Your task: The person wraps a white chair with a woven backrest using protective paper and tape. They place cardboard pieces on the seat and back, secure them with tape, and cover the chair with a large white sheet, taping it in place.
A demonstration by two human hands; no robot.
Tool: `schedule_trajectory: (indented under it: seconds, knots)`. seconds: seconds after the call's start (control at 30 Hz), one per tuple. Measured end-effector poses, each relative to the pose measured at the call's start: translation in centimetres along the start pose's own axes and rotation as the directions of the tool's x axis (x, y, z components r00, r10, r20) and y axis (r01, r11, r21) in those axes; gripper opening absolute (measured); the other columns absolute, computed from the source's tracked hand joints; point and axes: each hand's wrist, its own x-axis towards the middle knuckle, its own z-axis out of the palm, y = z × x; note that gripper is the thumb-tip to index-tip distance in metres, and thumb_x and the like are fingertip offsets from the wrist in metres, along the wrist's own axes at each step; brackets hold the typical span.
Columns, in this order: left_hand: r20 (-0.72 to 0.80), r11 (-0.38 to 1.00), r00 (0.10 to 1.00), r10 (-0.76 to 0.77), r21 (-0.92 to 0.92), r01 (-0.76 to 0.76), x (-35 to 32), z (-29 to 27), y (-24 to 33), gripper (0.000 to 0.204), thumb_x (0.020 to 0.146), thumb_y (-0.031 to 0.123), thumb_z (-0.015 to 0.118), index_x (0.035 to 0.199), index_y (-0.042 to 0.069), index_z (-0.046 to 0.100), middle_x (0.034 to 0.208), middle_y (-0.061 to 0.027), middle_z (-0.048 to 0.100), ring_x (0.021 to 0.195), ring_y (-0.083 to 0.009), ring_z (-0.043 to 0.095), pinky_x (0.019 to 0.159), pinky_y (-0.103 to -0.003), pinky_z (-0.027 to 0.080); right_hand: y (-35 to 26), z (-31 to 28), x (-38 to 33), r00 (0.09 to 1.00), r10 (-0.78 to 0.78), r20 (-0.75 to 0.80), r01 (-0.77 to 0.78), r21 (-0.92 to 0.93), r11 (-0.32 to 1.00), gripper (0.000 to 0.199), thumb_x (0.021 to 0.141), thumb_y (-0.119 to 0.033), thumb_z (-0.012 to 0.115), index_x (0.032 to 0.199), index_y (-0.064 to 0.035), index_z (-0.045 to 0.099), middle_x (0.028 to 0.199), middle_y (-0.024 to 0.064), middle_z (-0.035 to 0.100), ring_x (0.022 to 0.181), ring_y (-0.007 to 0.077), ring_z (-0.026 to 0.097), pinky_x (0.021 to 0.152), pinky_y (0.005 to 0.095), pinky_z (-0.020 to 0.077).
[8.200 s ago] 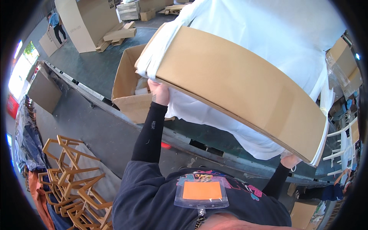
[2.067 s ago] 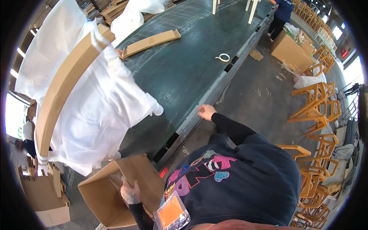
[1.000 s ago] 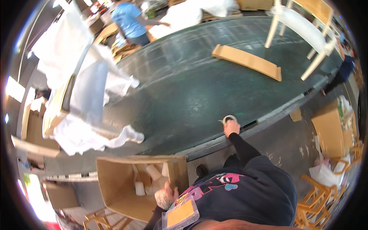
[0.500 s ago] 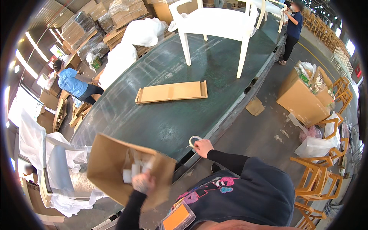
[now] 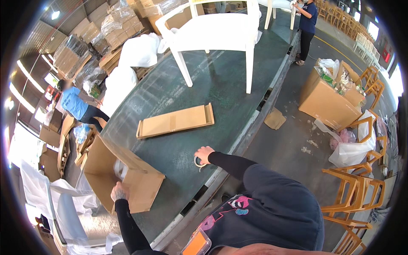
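My left hand [image 5: 120, 192] is closed on the near rim of an open cardboard box [image 5: 142, 189], which lies tipped with its mouth facing left and toward me. Inside it, partly hidden by the wall, shows something white and roll-like [image 5: 120, 169]. My right hand [image 5: 205, 154] grips a roll of pale tape [image 5: 198, 161] just above the green tabletop [image 5: 178, 151]. Beyond both hands a flat, folded cardboard piece [image 5: 175, 121] with raised ends lies on the table.
A white chair [image 5: 214, 34] stands farther along the table. At left is a plastic-draped chair [image 5: 68, 212]. To the right are a carton of waste [image 5: 327, 95] and wooden chair frames [image 5: 355, 191]. One person [image 5: 74, 104] bends at left; another [image 5: 307, 21] stands far right.
My left hand has come out of the box's interior to its rim, and the box has shifted left and turned. My right hand has moved left over the table with the tape.
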Motion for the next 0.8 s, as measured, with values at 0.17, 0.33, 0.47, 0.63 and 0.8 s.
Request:
schedule_trajectory:
  seconds: [0.17,0.33,0.47,0.63,0.8]
  knots:
    - [-0.208,1.000,0.978,0.006,-0.010,-0.009,1.4,-3.8,2.0,0.070,0.065,0.038,0.080,0.117,0.001,0.049,0.102,-0.0192,0.061,0.099,-0.0375,0.059,0.084,-0.048,0.050,8.3,-20.2,1.6,0.569,0.254,-0.783,0.077,0.358,0.931,0.041,0.075,-0.023,0.070,0.112,-0.0055,0.061,0.114,0.0151,0.061,0.110,0.0351,0.056,0.094,0.0445,0.0451]
    - [-0.510,0.621,0.812,0.284,-0.547,-0.561,15.6,-16.9,26.0,0.069,0.077,0.036,0.074,0.128,-0.003,0.050,0.123,-0.0237,0.059,0.117,-0.0321,0.056,0.098,-0.040,0.044,26.1,-43.9,-4.2,-0.259,0.049,-0.965,-0.284,0.125,0.951,0.092,0.064,-0.029,0.086,0.135,0.0032,0.037,0.131,0.0212,0.045,0.124,0.0368,0.041,0.104,0.0443,0.0349]
    - [-0.507,0.312,0.846,0.168,-0.786,-0.533,30.3,-22.0,42.3,0.085,0.073,0.044,0.079,0.134,-0.003,0.043,0.119,-0.0234,0.060,0.114,-0.0344,0.057,0.098,-0.042,0.044,33.8,-50.3,-0.8,0.060,0.482,-0.874,-0.020,0.482,0.876,0.111,0.064,-0.034,0.087,0.147,-0.0053,0.021,0.134,0.0266,0.048,0.121,0.0386,0.051,0.102,0.0421,0.0420]
    - [-0.404,0.316,0.893,-0.200,-0.889,-0.332,44.7,-26.9,51.3,0.106,0.065,0.039,0.087,0.141,-0.007,0.030,0.128,-0.0265,0.052,0.117,-0.0309,0.054,0.100,-0.039,0.043,36.3,-47.9,3.9,0.245,0.416,-0.876,0.248,0.471,0.846,0.089,0.073,-0.010,0.067,0.146,0.0011,0.018,0.109,0.0225,0.064,0.097,0.0339,0.067,0.086,0.0395,0.0522]
    - [-0.312,0.098,0.945,-0.101,-0.948,-0.303,52.1,-27.7,58.1,0.068,0.074,0.031,0.081,0.126,0.000,0.052,0.113,-0.0136,0.062,0.095,-0.0229,0.061,0.077,-0.037,0.050,36.0,-48.7,2.4,0.268,0.425,-0.865,0.273,0.491,0.827,0.090,0.069,-0.001,0.067,0.146,0.0033,0.020,0.123,0.0182,0.054,0.108,0.0238,0.058,0.094,0.0346,0.0456]
